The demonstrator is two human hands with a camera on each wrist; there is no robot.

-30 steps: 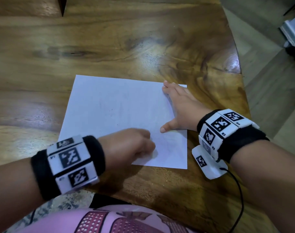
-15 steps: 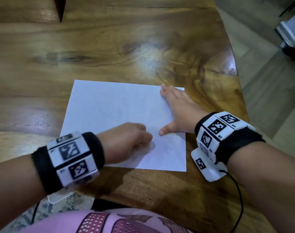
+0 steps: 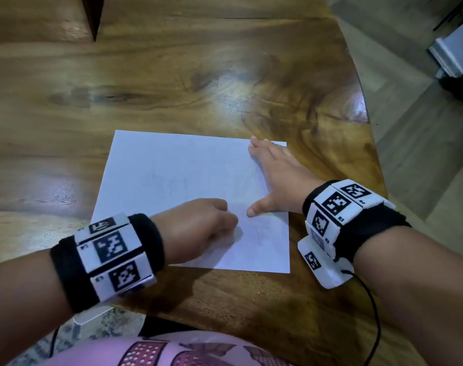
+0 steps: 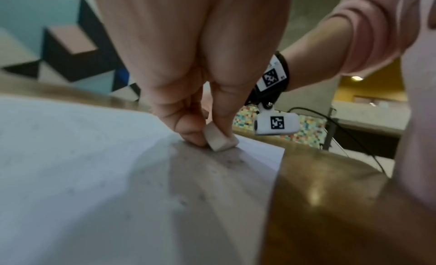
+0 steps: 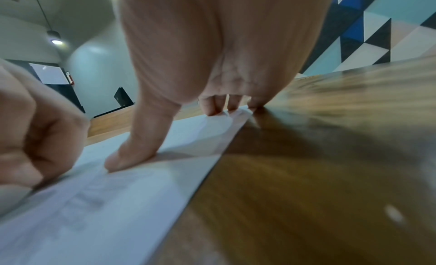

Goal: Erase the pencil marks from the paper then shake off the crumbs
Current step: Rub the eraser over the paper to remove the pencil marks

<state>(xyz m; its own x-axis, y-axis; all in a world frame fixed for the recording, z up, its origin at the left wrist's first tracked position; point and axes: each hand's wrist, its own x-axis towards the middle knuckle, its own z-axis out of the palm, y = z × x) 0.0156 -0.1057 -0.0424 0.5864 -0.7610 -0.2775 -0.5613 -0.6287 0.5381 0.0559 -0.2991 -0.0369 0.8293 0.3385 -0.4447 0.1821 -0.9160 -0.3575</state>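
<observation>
A white sheet of paper (image 3: pixel 172 180) lies flat on the wooden table (image 3: pixel 172 75), with faint pencil marks near its lower right part. My left hand (image 3: pixel 198 228) rests on the paper's near half and pinches a small white eraser (image 4: pixel 219 140) between thumb and fingers, its lower edge touching the paper (image 4: pixel 94 175). In the head view the eraser is hidden under the hand. My right hand (image 3: pixel 275 178) lies flat along the paper's right edge, fingers straight and thumb spread, pressing the paper (image 5: pixel 118 213) down. Small grey crumbs dot the sheet near the eraser.
The table's curved right edge (image 3: pixel 367 133) runs close to my right wrist, with floor beyond it. A cable (image 3: pixel 373 313) hangs from the right wrist camera over the near table edge. My lap in pink cloth (image 3: pixel 146 352) sits below the near edge.
My left hand with the eraser has shifted slightly up and left over the paper's near part. The right hand stays pressed on the sheet's right edge.
</observation>
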